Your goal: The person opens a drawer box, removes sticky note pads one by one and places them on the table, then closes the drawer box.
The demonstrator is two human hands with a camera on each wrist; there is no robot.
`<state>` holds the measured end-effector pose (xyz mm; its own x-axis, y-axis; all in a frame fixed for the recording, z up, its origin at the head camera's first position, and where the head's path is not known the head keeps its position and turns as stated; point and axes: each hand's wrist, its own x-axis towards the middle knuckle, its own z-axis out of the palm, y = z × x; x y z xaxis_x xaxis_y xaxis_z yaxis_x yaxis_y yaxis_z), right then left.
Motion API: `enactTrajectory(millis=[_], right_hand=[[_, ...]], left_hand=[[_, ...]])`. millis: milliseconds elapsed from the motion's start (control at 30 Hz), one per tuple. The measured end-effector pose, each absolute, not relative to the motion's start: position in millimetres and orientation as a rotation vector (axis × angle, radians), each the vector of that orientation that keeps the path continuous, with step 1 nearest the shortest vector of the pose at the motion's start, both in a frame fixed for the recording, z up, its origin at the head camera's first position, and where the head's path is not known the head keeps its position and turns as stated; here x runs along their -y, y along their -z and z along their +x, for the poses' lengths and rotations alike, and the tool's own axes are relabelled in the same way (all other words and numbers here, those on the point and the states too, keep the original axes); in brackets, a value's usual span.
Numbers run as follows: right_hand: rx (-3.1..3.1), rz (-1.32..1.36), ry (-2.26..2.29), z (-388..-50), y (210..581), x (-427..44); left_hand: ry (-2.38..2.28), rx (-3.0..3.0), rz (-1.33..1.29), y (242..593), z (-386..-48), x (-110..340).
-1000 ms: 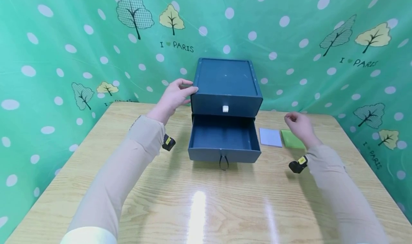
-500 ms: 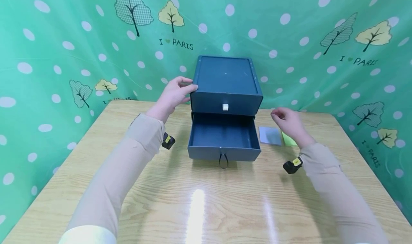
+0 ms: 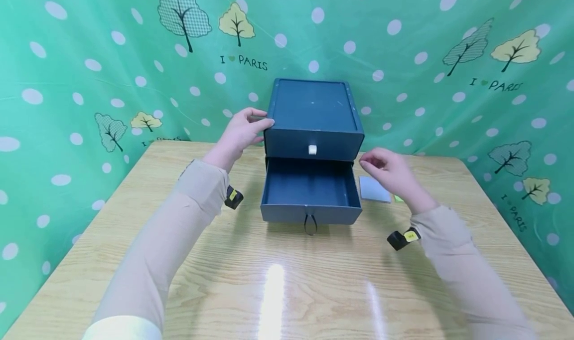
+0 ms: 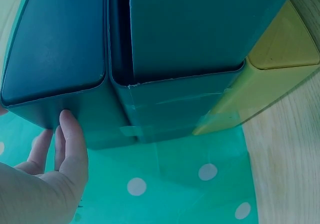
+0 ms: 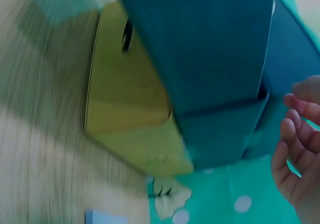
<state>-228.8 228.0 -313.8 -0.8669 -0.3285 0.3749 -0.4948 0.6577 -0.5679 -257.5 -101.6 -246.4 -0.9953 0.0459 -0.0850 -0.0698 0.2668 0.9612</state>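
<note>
A dark blue drawer cabinet [image 3: 314, 105] stands at the back of the table. Its upper drawer, with a white knob [image 3: 312, 149], is closed. Below it a blue drawer [image 3: 311, 214] with a dark pull loop [image 3: 311, 225] is slid out, and no contents show inside. My left hand [image 3: 239, 134] touches the cabinet's upper left side, fingertips on the side wall in the left wrist view, thumb near the top edge. My right hand [image 3: 390, 173], fingers loosely bent and holding nothing visible, hovers by the cabinet's right side. Whether it touches the cabinet is unclear.
A yellow bottom section [image 5: 130, 89] sits under the blue drawers. To the cabinet's right lie a pale blue square [image 3: 374, 189] and a green one [image 3: 398, 198], mostly hidden by my right hand. A green patterned cloth [image 3: 197, 81] hangs behind the wooden table [image 3: 215, 290].
My right hand has moved left, from above the green square to beside the cabinet, covering more of that square. The left hand keeps its place on the cabinet.
</note>
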Motion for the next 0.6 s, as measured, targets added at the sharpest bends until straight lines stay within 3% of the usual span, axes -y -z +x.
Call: enactTrajectory(millis=[333, 600], right_hand=[[2.483, 1.157, -1.065, -201.8, 304.7, -223.1], [2.469, 1.288, -1.051, -188.9, 308.2, -228.6]], left_hand=[[-1.855, -2.419, -0.026, 248.2, -257.2, 102.9], [-1.852, -2.426, -0.015, 249.5, -258.1, 102.5]])
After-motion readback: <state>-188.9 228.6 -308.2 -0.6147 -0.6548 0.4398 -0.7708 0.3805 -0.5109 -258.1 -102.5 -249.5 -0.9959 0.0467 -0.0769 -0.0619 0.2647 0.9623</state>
